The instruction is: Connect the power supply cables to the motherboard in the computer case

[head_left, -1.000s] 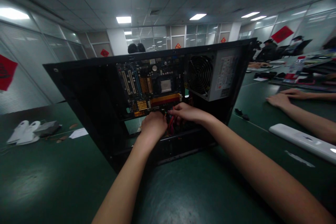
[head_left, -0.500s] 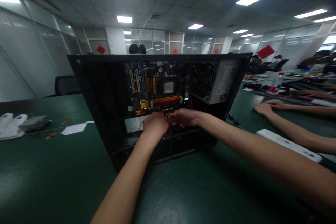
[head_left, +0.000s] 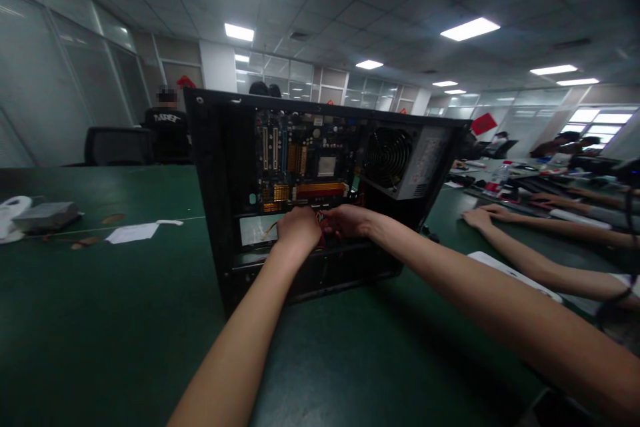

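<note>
A black computer case [head_left: 210, 213] stands on the green table, its open side facing me. Inside are a motherboard [head_left: 313, 157] and, at upper right, a silver power supply [head_left: 425, 160] with a round fan grille. My left hand [head_left: 299, 230] is closed, knuckles toward me, low in the case below the memory slots. My right hand [head_left: 347, 220] meets it from the right, fingers bent around a bundle of coloured cables [head_left: 321, 215]. The left fingertips are hidden behind the hand, against the same cables. A thin yellowish wire [head_left: 270, 229] sticks out left of my left hand.
On the left lie a grey box [head_left: 45, 217], a white object [head_left: 13, 217] and a sheet of paper [head_left: 133, 233]. To the right, another person's forearms [head_left: 525, 250] rest near a white flat device [head_left: 513, 273]. A bottle [head_left: 500, 173] stands farther back.
The view has turned slightly, and the case now appears at a different angle. A person in black has come into view at left. Both hands stay at the cables, with little movement.
</note>
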Demonstrator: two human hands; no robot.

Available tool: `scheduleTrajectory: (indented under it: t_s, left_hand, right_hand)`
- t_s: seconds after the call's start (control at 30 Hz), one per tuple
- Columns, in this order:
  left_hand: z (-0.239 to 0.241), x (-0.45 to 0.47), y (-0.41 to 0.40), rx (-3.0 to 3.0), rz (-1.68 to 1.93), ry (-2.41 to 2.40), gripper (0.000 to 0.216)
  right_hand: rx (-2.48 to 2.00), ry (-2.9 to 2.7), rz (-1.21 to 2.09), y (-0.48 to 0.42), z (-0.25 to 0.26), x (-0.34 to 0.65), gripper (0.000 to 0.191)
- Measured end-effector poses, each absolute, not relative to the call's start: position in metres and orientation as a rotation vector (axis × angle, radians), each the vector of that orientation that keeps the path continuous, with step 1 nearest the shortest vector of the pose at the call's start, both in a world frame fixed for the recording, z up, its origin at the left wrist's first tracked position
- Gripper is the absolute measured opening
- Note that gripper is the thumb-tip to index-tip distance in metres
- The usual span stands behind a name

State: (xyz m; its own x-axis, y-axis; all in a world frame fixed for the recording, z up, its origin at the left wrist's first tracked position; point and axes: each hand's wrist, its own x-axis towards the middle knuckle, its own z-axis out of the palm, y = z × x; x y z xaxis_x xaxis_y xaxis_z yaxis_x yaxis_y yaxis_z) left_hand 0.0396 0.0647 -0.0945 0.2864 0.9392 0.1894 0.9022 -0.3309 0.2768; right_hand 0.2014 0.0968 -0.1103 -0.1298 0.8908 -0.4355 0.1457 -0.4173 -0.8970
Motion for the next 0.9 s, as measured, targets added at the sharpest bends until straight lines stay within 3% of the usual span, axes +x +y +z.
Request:
scheduleTrajectory:
  t_s: [0.27, 0.37, 0.53, 0.9]
  left_hand:
    - [-0.100, 0.038, 0.066, 2.438, 0.498, 1.710, 0.040]
    - [-0.099, 0.037, 0.064, 2.430, 0.508, 1.714, 0.041]
    - [-0.097, 0.037, 0.061, 2.428, 0.504, 1.690, 0.039]
    - [-0.103, 0.039, 0.063, 2.452, 0.490, 1.686, 0.041]
  right_hand:
    - [-1.628, -1.390, 1.443, 0.092, -0.106, 0.207, 0.032]
    - [-1.671, -1.519, 1.240, 0.086, -0.108, 0.210, 0.041]
    - [-1.717, -1.694, 0.848, 0.088, -0.118, 0.215, 0.033]
    - [-1.732, -1.718, 0.201, 0.090, -0.116, 0.226, 0.036]
